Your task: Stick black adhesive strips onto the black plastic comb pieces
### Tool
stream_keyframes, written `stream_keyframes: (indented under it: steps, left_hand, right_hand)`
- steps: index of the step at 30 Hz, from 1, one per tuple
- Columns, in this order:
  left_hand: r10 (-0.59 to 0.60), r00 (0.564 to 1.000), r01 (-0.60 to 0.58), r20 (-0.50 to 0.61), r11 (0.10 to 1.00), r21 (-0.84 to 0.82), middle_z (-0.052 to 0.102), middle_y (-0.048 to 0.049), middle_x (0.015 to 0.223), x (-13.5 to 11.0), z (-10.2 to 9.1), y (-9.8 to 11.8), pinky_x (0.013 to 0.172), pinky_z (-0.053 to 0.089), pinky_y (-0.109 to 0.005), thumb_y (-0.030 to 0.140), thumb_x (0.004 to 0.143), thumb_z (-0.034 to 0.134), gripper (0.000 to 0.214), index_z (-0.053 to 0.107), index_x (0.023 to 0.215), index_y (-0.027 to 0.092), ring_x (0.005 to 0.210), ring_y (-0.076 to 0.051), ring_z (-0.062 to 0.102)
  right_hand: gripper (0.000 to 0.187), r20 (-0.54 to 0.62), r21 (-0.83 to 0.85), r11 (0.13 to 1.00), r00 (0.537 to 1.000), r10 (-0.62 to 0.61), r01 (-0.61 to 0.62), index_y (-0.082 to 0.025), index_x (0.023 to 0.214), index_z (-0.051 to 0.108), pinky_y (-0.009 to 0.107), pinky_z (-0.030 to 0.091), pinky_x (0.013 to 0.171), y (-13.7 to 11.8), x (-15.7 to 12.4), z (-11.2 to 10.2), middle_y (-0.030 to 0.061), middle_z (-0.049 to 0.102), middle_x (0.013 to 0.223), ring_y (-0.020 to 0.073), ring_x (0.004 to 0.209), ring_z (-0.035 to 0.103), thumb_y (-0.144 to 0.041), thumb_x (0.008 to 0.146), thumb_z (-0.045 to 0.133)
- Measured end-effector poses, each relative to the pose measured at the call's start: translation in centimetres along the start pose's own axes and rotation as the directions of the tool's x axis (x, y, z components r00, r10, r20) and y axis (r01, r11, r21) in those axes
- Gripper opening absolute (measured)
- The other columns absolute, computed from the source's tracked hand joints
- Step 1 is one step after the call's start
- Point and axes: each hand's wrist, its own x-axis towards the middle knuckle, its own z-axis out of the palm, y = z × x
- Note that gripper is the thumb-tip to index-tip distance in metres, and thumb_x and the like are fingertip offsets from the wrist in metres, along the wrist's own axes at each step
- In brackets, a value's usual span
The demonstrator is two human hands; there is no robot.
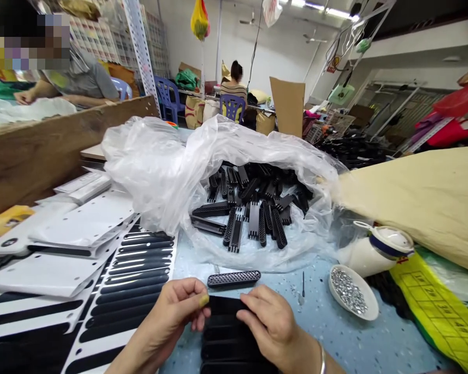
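Note:
My left hand (pixel 184 305) is closed in a pinch at the left end of a flat black strip (pixel 224 305). Something yellow covers its thumb tip. At the strip's other end, my right hand (pixel 271 322) grips it between thumb and fingers. Below them, several dark pieces (pixel 230 343) lie side by side, partly covered by my right hand. Just beyond my fingers rests a black perforated bar (pixel 234 279) with rounded ends. More such black parts (pixel 253 213) spill from the mouth of a clear plastic bag (pixel 148 171).
Sheets of black adhesive-looking strips (pixel 130 285) and white sheets (pixel 81 223) lie at left. On the right are a white bowl (pixel 370 304) of small shiny metal pieces, a white lidded cup (pixel 364 254) and a thin dark tool (pixel 303 284). Two people sit beyond the table.

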Motion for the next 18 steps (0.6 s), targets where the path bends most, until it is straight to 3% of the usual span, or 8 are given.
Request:
stream_keyframes:
  steps: [2,4,7,9,12,18]
  left_hand:
    - [-0.001,1.0,0.003,-0.03,0.999,0.053,0.068,-0.004,0.056,0.2,0.0,0.1,0.042,0.036,-0.019,0.041,0.069,0.077,0.031,0.064,0.067,0.013,0.041,-0.009,0.053]
    - [0.063,0.987,-0.036,-0.146,0.983,0.178,0.068,-0.003,0.057,0.3,-0.2,0.4,0.041,0.035,-0.02,0.043,0.068,0.076,0.033,0.068,0.078,0.013,0.04,-0.011,0.053]
    - [0.3,0.896,-0.13,-0.328,0.883,0.451,0.068,-0.0006,0.06,0.6,-0.7,0.7,0.048,0.042,-0.024,0.041,0.063,0.076,0.041,0.072,0.094,0.015,0.048,-0.014,0.056]
    - [0.404,0.858,-0.15,-0.318,0.787,0.598,0.065,0.0016,0.057,1.0,-0.9,0.4,0.055,0.045,-0.027,0.038,0.063,0.075,0.037,0.074,0.092,0.016,0.052,-0.015,0.056]
    - [0.388,0.891,-0.141,-0.235,0.73,0.669,0.059,0.0043,0.05,1.7,-0.7,-0.7,0.053,0.044,-0.027,0.034,0.066,0.07,0.034,0.074,0.095,0.016,0.048,-0.015,0.055]
    - [0.283,0.94,-0.121,-0.19,0.799,0.589,0.06,0.0031,0.052,2.5,-0.4,-2.2,0.053,0.042,-0.025,0.031,0.073,0.063,0.025,0.069,0.09,0.014,0.05,-0.014,0.054]
  right_hand:
    - [0.023,0.012,-0.048,0.999,1.0,-0.025,0.025,-0.014,0.109,0.067,0.033,0.055,0.062,0.5,0.3,-0.2,0.0092,0.065,0.081,0.0209,0.072,0.061,-0.011,0.094,0.05]
    - [0.021,-0.003,-0.087,0.996,1.0,-0.028,0.027,-0.013,0.107,0.067,0.034,0.055,0.063,1.3,0.6,-0.8,0.0102,0.066,0.082,0.0217,0.074,0.062,-0.011,0.095,0.05]
    - [0.015,-0.061,-0.083,0.995,0.997,0.051,-0.056,-0.016,0.1,0.069,0.034,0.054,0.062,3.2,1.4,-2.0,0.0084,0.068,0.079,0.0206,0.07,0.063,-0.016,0.094,0.055]
    - [0.011,-0.055,-0.029,0.993,0.992,0.11,-0.112,-0.019,0.096,0.071,0.033,0.055,0.063,4.6,2.1,-2.4,0.0062,0.07,0.078,0.0199,0.07,0.065,-0.02,0.091,0.061]
    - [0.009,-0.004,0.042,0.989,0.99,0.142,-0.142,-0.02,0.09,0.073,0.034,0.056,0.069,6.2,2.6,-1.9,0.006,0.073,0.082,0.0212,0.076,0.068,-0.022,0.088,0.065]
    - [0.01,0.137,-0.006,0.996,0.986,0.09,-0.09,-0.019,0.093,0.072,0.036,0.053,0.068,6.0,1.6,-0.8,0.0059,0.072,0.079,0.0213,0.073,0.065,-0.021,0.09,0.063]
